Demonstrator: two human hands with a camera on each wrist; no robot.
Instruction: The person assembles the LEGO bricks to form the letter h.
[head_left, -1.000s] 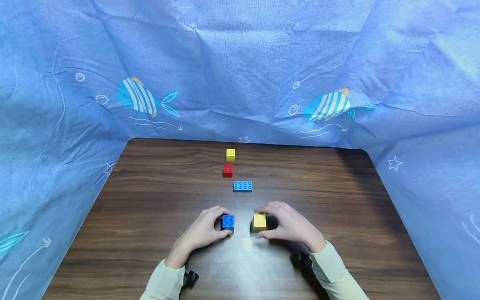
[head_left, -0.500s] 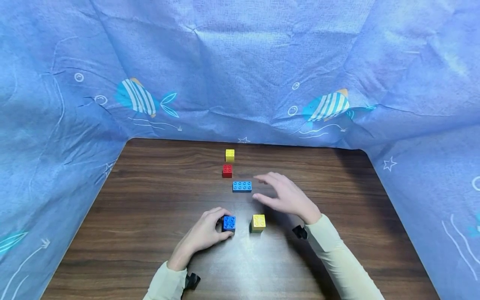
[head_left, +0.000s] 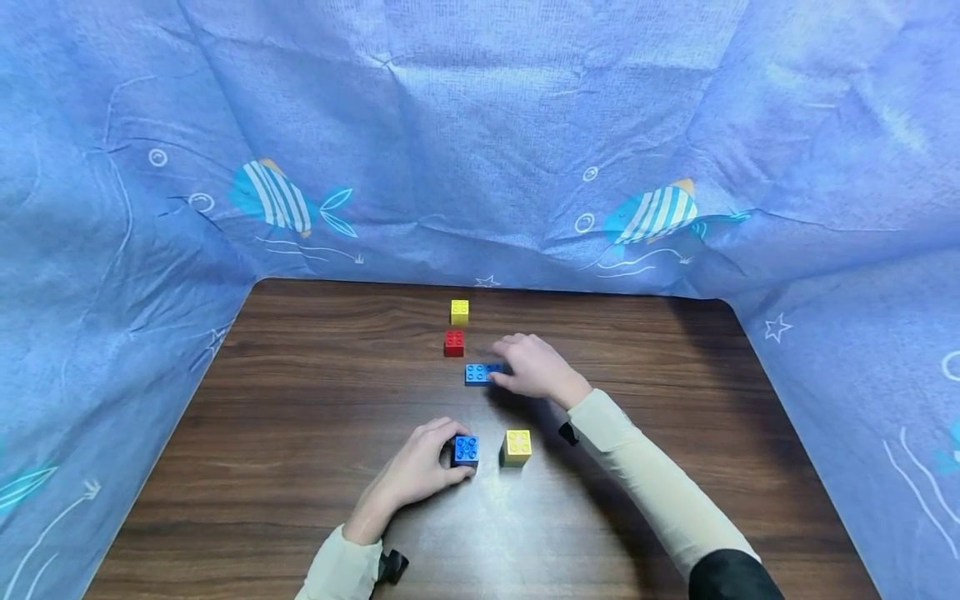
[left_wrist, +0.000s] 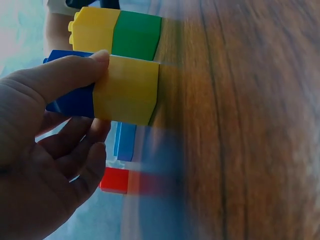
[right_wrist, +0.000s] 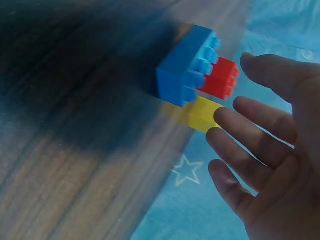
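Note:
My left hand pinches a stack of a dark blue brick on a yellow brick, at the front middle of the table. Beside it on the right stands a second stack, a yellow brick on a green brick. Farther back, my right hand hovers at the right end of a long light blue brick. In the right wrist view its fingers are spread and apart from that brick. The hand hides the brick's right end in the head view.
Behind the light blue brick lie a red brick and, nearer the table's far edge, a small yellow brick. A blue cloth with fish hangs around the wooden table.
My right hand has let go of the yellow-and-green stack and moved away to the light blue brick. The left hand has shifted slightly right with its stack.

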